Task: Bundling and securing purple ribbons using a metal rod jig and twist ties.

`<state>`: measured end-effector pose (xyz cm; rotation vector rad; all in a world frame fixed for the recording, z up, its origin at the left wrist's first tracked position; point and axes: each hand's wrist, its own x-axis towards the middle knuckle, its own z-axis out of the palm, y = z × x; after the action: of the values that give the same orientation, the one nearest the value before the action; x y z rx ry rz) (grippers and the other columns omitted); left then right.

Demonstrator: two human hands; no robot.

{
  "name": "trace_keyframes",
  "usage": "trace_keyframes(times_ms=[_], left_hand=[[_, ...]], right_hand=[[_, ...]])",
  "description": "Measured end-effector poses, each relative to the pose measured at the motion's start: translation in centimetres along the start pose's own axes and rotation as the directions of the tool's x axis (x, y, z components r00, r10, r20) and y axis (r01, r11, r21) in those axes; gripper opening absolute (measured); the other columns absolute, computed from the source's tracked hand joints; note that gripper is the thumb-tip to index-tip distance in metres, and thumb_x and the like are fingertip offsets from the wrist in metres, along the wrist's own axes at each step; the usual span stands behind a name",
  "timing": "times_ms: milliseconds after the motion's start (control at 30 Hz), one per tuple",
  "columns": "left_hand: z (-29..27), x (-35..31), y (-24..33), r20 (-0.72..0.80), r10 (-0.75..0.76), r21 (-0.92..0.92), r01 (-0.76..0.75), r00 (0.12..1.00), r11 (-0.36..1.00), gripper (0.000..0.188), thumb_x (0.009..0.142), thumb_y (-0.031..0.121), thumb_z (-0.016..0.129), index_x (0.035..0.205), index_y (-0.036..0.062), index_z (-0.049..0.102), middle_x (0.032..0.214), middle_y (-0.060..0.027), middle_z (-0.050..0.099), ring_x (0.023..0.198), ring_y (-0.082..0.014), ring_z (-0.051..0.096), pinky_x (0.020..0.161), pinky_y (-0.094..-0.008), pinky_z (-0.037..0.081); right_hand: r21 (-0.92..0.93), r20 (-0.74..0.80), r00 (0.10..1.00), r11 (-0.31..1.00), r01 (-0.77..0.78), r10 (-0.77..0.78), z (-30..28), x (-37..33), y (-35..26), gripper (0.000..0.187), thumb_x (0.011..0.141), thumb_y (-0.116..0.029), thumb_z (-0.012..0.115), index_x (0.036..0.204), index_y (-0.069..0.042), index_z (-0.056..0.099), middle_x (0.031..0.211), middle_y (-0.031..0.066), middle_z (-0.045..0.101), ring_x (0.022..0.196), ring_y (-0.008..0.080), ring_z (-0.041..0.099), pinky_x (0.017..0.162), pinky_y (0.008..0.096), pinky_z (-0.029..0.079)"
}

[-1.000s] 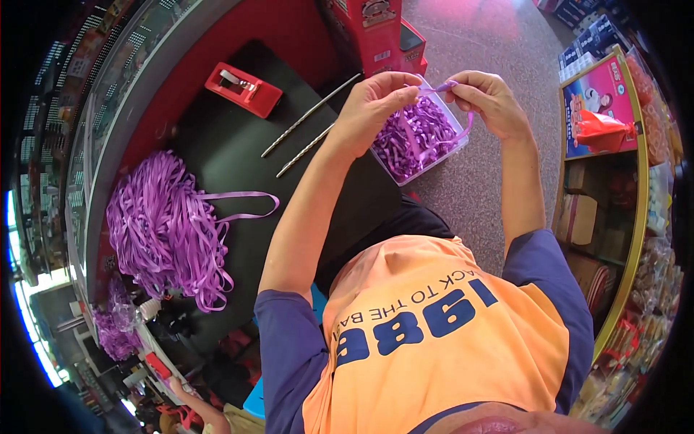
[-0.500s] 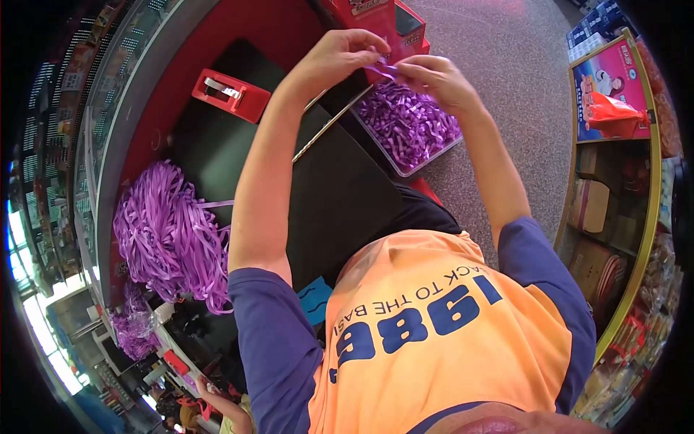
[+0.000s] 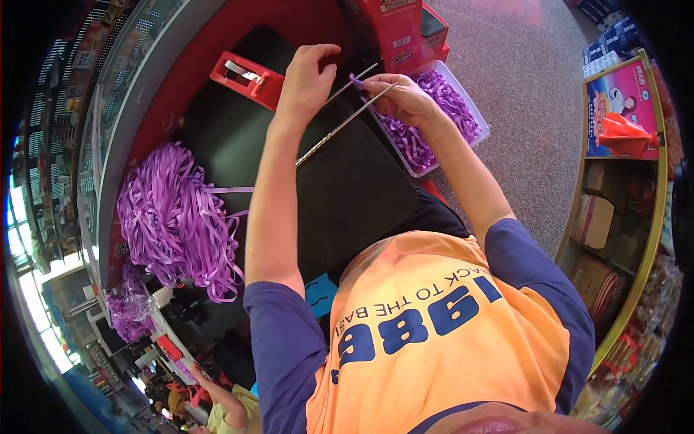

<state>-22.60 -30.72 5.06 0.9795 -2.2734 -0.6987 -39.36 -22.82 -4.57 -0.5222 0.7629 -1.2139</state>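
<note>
My right hand [image 3: 406, 100] is closed in a pinch on a purple ribbon [image 3: 356, 82], close to the far ends of two thin metal rods. The nearer rod [image 3: 340, 129] has a twisted shaft; the farther rod [image 3: 350, 84] passes partly behind my left forearm. To the left, my left hand [image 3: 306, 81] is raised over the black tabletop, thumb and forefinger apart, with nothing visible between them. Under my right hand stands a clear plastic box [image 3: 486, 134] of short curled purple ribbon pieces [image 3: 452, 101]. A strand runs from a big heap of purple ribbon [image 3: 173, 217] toward my left forearm.
A red tape dispenser [image 3: 247, 78] lies on the black tabletop [image 3: 347, 188] beside my left hand. Red boxes [image 3: 401, 36] stand beyond the plastic box. A wooden-framed cabinet [image 3: 607, 224] is on the right. Another person's arm [image 3: 220, 394] shows at the lower left.
My hands were together at the ribbon above the box. Now they are apart: the left has moved left and let go, while the right has come nearer the rods with the ribbon.
</note>
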Motion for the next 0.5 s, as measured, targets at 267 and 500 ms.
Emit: trace_keyframes(times_ms=[267, 500], left_hand=[[1.8, -3.2, 1.9, -0.148, 0.113, 0.047, -0.107, 0.982, 0.993, 0.011, 0.079, 0.010, 0.065, 0.087, 0.0041, 0.069, 0.094, -0.0097, 0.064, 0.093, -0.0280, 0.059, 0.082, -0.0358, 0.046], [3.1, -3.6, 0.8, -0.200, 0.085, 0.189, -0.047, 0.976, 0.981, 0.011, 0.079, 0.016, 0.066, 0.084, 0.0072, 0.071, 0.092, -0.0030, 0.066, 0.096, -0.0244, 0.058, 0.089, -0.0359, 0.041]], right_hand=[[-0.116, -0.164, 0.955, 0.966, 0.231, -0.248, 1.8, -1.5, 1.3, 0.015, 0.085, -0.015, 0.069, 0.094, -0.003, 0.065, 0.073, -0.0033, 0.060, 0.060, 0.0030, 0.052, 0.054, 0.0164, 0.040], [-0.195, -0.165, 0.932, 0.937, 0.289, -0.322, 1.6, -1.8, 1.8, 0.017, 0.086, -0.017, 0.067, 0.094, -0.002, 0.066, 0.074, -0.0024, 0.062, 0.064, 0.0032, 0.053, 0.058, 0.0163, 0.042]])
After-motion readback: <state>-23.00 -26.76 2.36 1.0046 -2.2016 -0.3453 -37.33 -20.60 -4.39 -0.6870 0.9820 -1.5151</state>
